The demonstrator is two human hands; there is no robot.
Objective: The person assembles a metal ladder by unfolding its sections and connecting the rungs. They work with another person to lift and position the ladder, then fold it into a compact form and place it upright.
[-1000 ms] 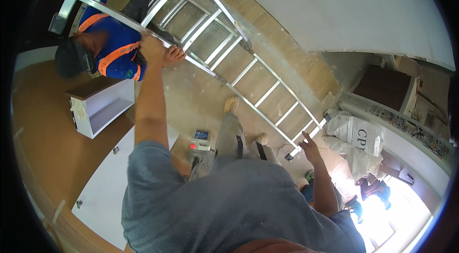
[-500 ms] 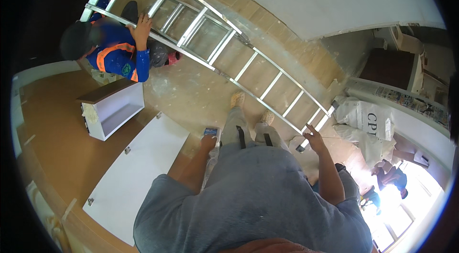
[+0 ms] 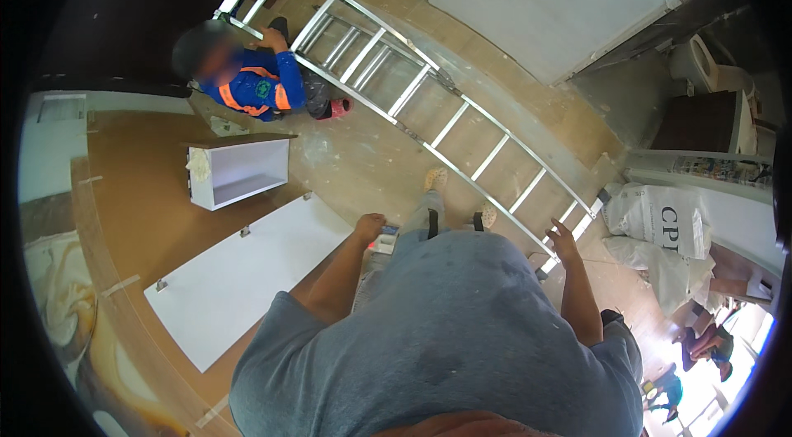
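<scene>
Two hands worked near a long aluminium ladder (image 3: 429, 99), which lay slanted across the dusty floor (image 3: 363, 165) from upper left to lower right. The right hand (image 3: 565, 237) was spread wide, fingers apart, at the ladder's lower end, right against the rail there; whether it actually touched the rail could not be told. It gripped nothing. The left hand (image 3: 369, 227) hung well away from the ladder, loosely curled and knuckles up, just beside a small red and blue object (image 3: 384, 237) on the floor; whether it held anything could not be told. Both forearms came out of grey sleeves, and the grey shirt (image 3: 445, 338) filled the lower middle of the view. Two shoes (image 3: 435, 179) showed below the hands, close to the ladder's near rail.

At the ladder's far end a second person (image 3: 252, 78) in blue and orange crouched, one hand on the near rail and another high on the far rail. A white open box (image 3: 238, 171) stood on the floor near that person, and a flat white panel (image 3: 247, 276) lay just beside it, to the left of the left hand. A large white board (image 3: 561, 0) lay beyond the ladder at upper right. White sacks (image 3: 660, 226) were heaped to the right of the ladder's lower end.
</scene>
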